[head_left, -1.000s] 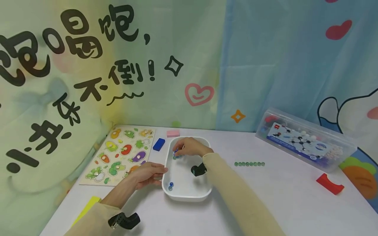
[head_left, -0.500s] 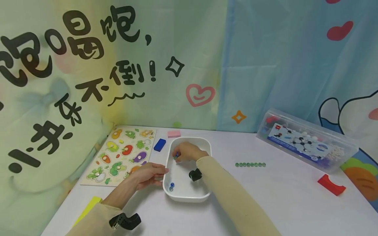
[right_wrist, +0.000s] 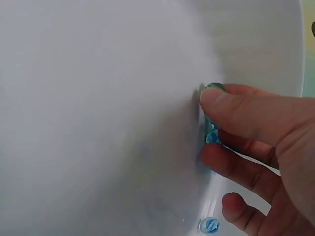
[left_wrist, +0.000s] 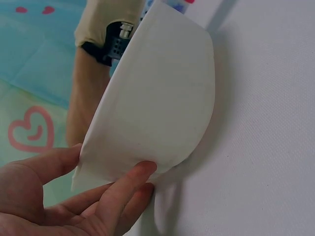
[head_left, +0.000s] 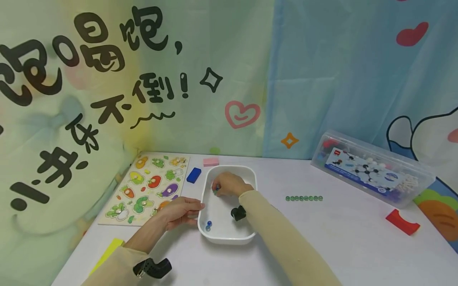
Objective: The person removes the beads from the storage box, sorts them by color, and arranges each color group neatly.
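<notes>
In the tray (head_left: 223, 228), our right grip (head_left: 230, 184) pinches a green marble (right_wrist: 216, 87), with a blue marble (right_wrist: 212, 136) near it; our left grip (head_left: 180, 211), loosely spread, touches the tray's outer wall.

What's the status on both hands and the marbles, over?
Right hand pinches green marble inside white tub. Left hand holds tub's side. Blue marble nearby; no obstruction visible.

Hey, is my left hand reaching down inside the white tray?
No, the left hand holds the white tray at its side, with fingers against the outer wall.
</notes>
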`<state>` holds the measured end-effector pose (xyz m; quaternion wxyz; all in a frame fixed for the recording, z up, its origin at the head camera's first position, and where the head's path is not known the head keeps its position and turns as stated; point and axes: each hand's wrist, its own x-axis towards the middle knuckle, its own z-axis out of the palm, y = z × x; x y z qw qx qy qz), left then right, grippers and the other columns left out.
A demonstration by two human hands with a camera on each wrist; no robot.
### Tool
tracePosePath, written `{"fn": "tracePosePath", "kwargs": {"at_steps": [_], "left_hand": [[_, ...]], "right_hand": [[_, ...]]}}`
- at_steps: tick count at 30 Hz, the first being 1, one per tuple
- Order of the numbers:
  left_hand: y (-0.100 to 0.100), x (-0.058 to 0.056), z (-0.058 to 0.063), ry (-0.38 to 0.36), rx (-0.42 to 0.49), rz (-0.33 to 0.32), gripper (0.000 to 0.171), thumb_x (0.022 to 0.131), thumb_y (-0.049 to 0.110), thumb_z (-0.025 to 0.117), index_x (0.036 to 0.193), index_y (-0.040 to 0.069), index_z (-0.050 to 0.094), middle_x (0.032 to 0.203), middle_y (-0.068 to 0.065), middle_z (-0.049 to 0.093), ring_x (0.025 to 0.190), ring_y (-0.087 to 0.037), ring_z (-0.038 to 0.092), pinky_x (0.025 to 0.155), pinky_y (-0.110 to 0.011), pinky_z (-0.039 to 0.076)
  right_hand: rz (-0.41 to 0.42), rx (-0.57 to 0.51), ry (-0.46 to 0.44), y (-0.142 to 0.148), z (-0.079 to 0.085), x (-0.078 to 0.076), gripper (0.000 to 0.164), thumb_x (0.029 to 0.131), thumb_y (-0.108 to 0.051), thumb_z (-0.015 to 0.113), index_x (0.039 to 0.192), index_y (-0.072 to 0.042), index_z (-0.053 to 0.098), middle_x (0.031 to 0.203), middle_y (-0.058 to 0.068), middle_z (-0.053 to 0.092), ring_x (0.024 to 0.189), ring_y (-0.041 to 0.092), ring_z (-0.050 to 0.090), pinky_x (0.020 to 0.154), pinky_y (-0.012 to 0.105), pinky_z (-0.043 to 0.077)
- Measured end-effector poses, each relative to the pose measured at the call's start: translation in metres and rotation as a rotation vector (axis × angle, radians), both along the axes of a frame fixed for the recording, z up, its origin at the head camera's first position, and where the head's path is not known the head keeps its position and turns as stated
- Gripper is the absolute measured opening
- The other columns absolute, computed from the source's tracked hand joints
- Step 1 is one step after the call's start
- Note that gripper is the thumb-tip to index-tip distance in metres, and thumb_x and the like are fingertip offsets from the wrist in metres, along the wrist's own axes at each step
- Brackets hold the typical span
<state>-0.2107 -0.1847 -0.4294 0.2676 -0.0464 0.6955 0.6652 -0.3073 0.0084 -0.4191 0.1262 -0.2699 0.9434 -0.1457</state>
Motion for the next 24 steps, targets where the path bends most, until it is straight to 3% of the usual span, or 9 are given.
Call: {"fn": "tracePosePath", "kwargs": {"at_steps": [6,11,18,24], "left_hand": [[0.003,0.0,0.0,0.003,-0.023,0.01,0.047,0.093,0.017,0.064,0.13,-0.01,0.052,0.107,-0.013,0.071,0.088,-0.015,0.069,0.077,-0.032,0.062],[0.006,0.001,0.0,-0.001,-0.056,0.022,0.05,0.093,0.018,0.065,0.132,-0.009,0.05,0.113,-0.016,0.068,0.089,-0.016,0.068,0.078,-0.033,0.062],[0.006,0.002,0.0,0.009,-0.093,0.036,0.051,0.093,0.019,0.065,0.133,-0.009,0.05,0.113,-0.016,0.066,0.086,-0.014,0.065,0.076,-0.031,0.062],[0.005,0.002,0.001,0.011,-0.1,0.049,0.05,0.093,0.019,0.066,0.132,-0.008,0.051,0.112,-0.017,0.068,0.087,-0.016,0.068,0.076,-0.031,0.062]], "right_hand": [[0.073,-0.098,-0.001,0.02,0.01,-0.001,0.014,0.085,-0.018,0.075,0.099,-0.017,0.075,0.086,-0.003,0.064,0.08,0.01,0.052,0.073,0.023,0.046],[0.102,-0.241,0.003,0.06,0.027,0.0,0.018,0.088,-0.019,0.071,0.105,-0.014,0.074,0.086,-0.002,0.062,0.078,0.012,0.052,0.071,0.024,0.047],[-0.001,-0.326,0.025,0.131,0.055,0.006,0.023,0.089,-0.024,0.07,0.111,-0.015,0.072,0.1,0.0,0.069,0.09,0.015,0.057,0.071,0.025,0.051],[-0.101,-0.298,0.05,0.205,0.061,0.009,0.028,0.091,-0.027,0.068,0.114,-0.012,0.07,0.099,0.003,0.067,0.092,0.018,0.057,0.073,0.029,0.05]]}}
